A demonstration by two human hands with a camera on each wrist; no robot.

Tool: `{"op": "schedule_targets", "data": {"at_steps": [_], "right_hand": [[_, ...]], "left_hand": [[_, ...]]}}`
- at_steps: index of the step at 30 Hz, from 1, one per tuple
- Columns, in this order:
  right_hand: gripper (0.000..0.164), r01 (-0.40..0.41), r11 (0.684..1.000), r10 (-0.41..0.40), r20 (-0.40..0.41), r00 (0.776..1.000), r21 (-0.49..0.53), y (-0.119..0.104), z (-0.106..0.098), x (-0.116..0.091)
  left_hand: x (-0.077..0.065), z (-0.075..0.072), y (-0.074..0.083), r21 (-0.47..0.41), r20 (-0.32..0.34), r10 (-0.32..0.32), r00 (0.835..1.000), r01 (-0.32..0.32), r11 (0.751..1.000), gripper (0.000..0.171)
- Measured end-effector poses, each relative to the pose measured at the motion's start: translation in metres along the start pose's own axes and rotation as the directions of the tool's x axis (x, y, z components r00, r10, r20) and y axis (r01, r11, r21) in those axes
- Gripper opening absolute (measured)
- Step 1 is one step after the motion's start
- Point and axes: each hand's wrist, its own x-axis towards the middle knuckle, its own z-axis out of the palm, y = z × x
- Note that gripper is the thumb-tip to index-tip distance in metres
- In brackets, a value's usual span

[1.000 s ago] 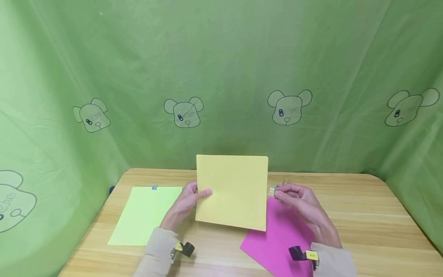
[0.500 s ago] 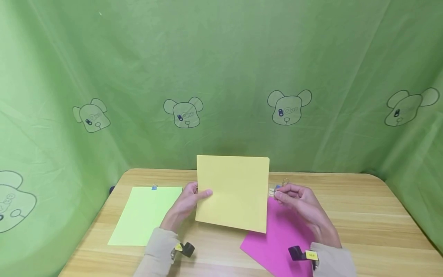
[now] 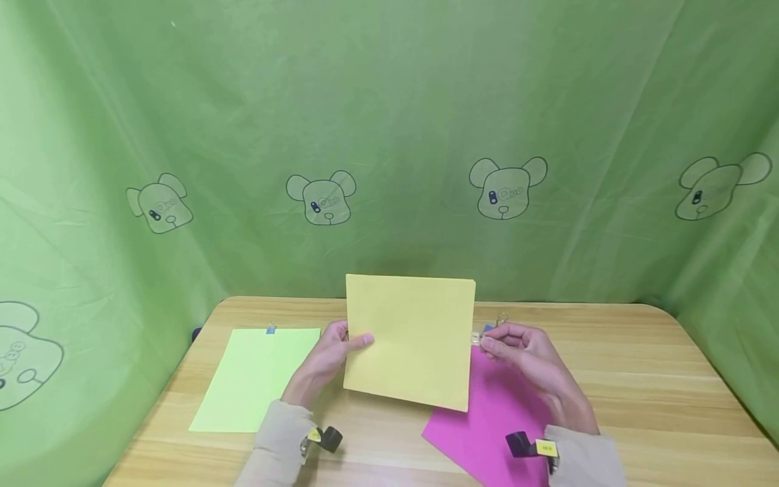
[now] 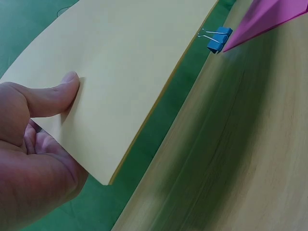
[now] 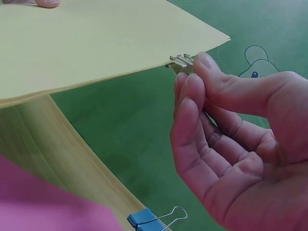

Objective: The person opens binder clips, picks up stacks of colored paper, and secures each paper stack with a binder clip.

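Note:
My left hand (image 3: 328, 352) holds a stack of pale yellow paper (image 3: 410, 341) by its left edge, thumb on the front and fingers behind. The sheets stand raised and tilted above the table. At the right edge of the stack, my right hand (image 3: 528, 355) pinches a small pale binder clip (image 5: 181, 61) between thumb and fingertips. In the right wrist view the clip's mouth sits right at the paper's edge, near the far corner. Below lies magenta paper (image 3: 493, 406), with a blue binder clip (image 4: 220, 39) at its far corner.
Light green paper (image 3: 255, 379) lies on the left of the wooden table (image 3: 645, 379), a blue clip (image 3: 270, 330) at its top edge. A green curtain (image 3: 402, 122) with bear-head drawings hangs behind the table.
My right hand and the pale clip have shifted slightly left, closer to the yellow stack. The stack's right side has edged slightly right and down. The other papers have stayed put.

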Motion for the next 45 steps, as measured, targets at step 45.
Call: {"op": "schedule_targets", "data": {"at_steps": [45], "right_hand": [[0.032, 0.012, 0.999, -0.009, 0.075, 0.997, -0.034, 0.0010, 0.0045, 0.0013]], "left_hand": [[-0.0015, 0.0031, 0.0004, 0.026, 0.016, -0.007, 1.000, 0.007, 1.000, 0.035]]}}
